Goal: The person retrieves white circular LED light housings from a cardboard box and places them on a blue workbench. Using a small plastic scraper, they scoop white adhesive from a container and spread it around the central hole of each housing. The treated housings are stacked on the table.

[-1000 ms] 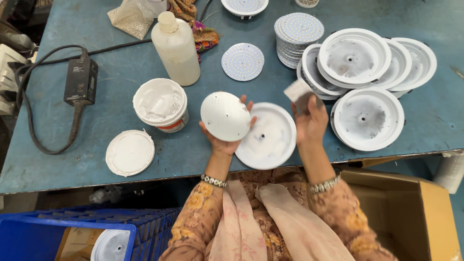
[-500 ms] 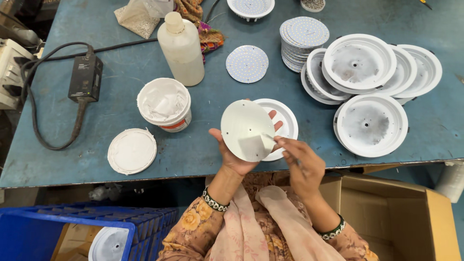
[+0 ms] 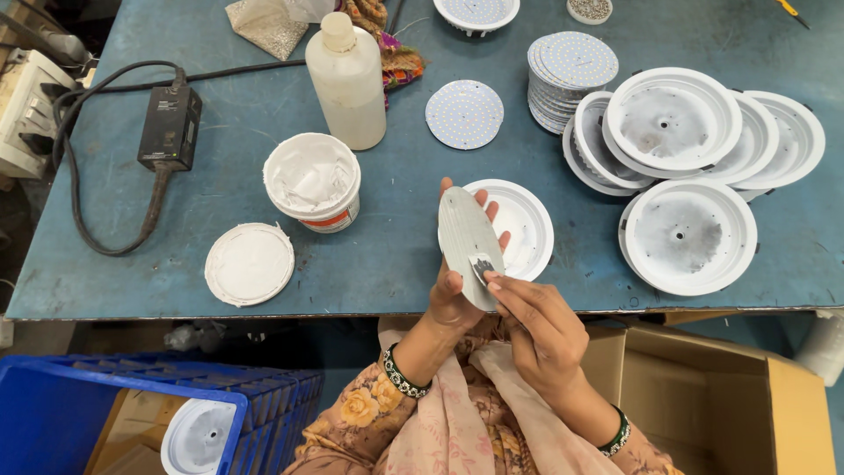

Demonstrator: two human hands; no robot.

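I have the round disc (image 3: pixel 469 244) up off the desk (image 3: pixel 176 229), gripped in my left hand (image 3: pixel 457 303): thumb on the near face low down, fingertips showing past the far edge. It is tilted steeply, so I see it as a narrow oval, its long axis running from the palm up and slightly left, away from my body. My right hand (image 3: pixel 536 330) comes in from the lower right, fingers drawn together on a small pale pad (image 3: pixel 481 266) pressed against the lower part of the disc's grey face, just above the left thumb. Both hands are closed, one on the disc, one on the pad, and they nearly touch at the disc's lower end.

The disc hangs above the near edge of the desk, partly in front of a white round housing (image 3: pixel 527 230) that lies flat there. So the free stretch of the disc's face lies up and away from my right hand, along that long axis, with the right hand the one nearer to it.

To the left on the desk stand an open white tub of paste (image 3: pixel 312 180) and its lid (image 3: pixel 250 263), with a pale plastic bottle (image 3: pixel 346 79) behind. To the right are more white housings (image 3: pixel 690 236) overlapping, and a stack of thin dotted discs (image 3: pixel 571 66), with one such disc (image 3: pixel 464 114) lying apart. An open cardboard box (image 3: pixel 730 396) sits below the desk on my right
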